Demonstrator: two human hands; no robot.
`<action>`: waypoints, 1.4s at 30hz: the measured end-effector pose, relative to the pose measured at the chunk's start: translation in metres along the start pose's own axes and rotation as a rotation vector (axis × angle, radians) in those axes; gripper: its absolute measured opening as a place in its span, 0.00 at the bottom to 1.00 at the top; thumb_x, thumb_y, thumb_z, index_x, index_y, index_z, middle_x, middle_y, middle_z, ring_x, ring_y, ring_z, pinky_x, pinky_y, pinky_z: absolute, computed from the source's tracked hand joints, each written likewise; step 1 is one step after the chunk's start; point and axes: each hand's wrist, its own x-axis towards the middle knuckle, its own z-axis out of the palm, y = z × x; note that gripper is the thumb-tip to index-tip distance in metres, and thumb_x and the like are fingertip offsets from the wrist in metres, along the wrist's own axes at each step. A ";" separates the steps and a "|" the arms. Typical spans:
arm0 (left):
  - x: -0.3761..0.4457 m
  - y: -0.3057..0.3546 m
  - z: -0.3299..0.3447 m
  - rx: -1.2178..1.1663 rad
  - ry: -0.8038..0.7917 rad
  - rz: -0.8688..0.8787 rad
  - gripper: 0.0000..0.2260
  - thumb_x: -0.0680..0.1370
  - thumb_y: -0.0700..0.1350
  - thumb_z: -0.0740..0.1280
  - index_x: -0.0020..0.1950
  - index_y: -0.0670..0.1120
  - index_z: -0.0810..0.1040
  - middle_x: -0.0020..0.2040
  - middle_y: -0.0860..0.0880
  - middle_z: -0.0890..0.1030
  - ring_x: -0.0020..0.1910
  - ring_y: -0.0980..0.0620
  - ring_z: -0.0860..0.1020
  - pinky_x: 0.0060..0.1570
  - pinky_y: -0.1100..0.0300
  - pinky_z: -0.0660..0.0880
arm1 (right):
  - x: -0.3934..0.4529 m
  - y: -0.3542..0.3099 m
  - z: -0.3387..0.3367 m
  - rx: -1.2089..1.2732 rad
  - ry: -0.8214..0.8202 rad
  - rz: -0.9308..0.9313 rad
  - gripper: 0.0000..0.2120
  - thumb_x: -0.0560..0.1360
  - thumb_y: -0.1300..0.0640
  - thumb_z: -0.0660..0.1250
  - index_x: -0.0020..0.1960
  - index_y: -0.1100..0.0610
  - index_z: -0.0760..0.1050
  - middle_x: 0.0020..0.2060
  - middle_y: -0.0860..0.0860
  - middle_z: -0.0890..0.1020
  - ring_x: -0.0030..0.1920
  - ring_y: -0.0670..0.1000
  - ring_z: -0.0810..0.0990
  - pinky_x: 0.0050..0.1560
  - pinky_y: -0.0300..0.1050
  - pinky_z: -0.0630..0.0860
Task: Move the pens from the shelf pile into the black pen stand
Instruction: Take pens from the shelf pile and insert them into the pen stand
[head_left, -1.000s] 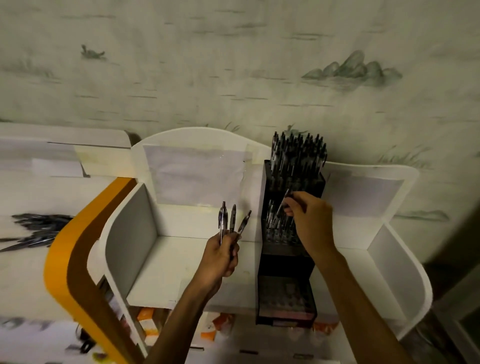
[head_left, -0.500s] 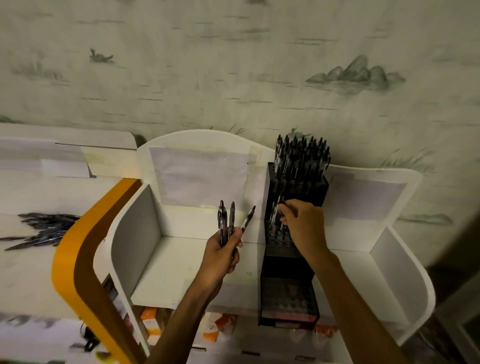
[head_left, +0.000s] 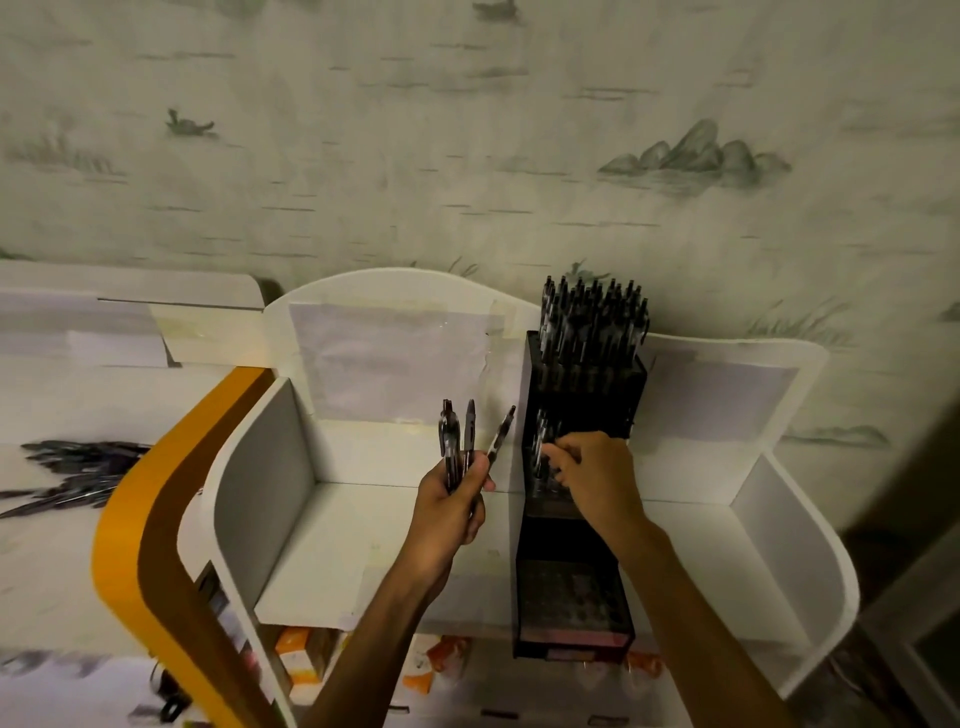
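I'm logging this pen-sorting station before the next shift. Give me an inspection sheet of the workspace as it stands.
Surface: white shelf unit with curved sides, bare left of the stand.
Job's things: black pen stand on the shelf, top tier packed with pens; pen pile lies on the far-left surface.
Clutter: orange-and-white boxes below the shelf.
Grippers: left hand grips a few upright pens; right hand is at the stand's middle tier, fingers among pens.
Cables: nothing seen.
Surroundings: wallpaper with painted rocks and birds; orange curved panel at left.
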 end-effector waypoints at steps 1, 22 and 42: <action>0.000 0.000 0.002 0.001 -0.006 0.006 0.16 0.83 0.52 0.63 0.45 0.40 0.77 0.26 0.47 0.66 0.22 0.53 0.62 0.24 0.62 0.60 | 0.000 0.000 -0.001 0.001 -0.016 0.017 0.12 0.77 0.52 0.69 0.40 0.59 0.82 0.32 0.51 0.82 0.32 0.44 0.80 0.43 0.42 0.81; -0.007 0.000 0.027 0.007 -0.097 -0.016 0.17 0.83 0.51 0.61 0.49 0.38 0.80 0.27 0.48 0.72 0.22 0.53 0.65 0.24 0.62 0.62 | -0.013 -0.031 -0.030 0.773 -0.164 0.277 0.05 0.77 0.59 0.69 0.49 0.59 0.83 0.41 0.54 0.86 0.43 0.54 0.86 0.45 0.42 0.82; -0.003 -0.011 0.016 0.048 0.085 0.002 0.14 0.84 0.53 0.58 0.55 0.47 0.80 0.32 0.47 0.75 0.23 0.55 0.66 0.23 0.63 0.62 | 0.011 0.002 -0.040 0.201 0.250 -0.135 0.07 0.77 0.56 0.70 0.52 0.59 0.81 0.41 0.50 0.84 0.41 0.45 0.83 0.45 0.34 0.80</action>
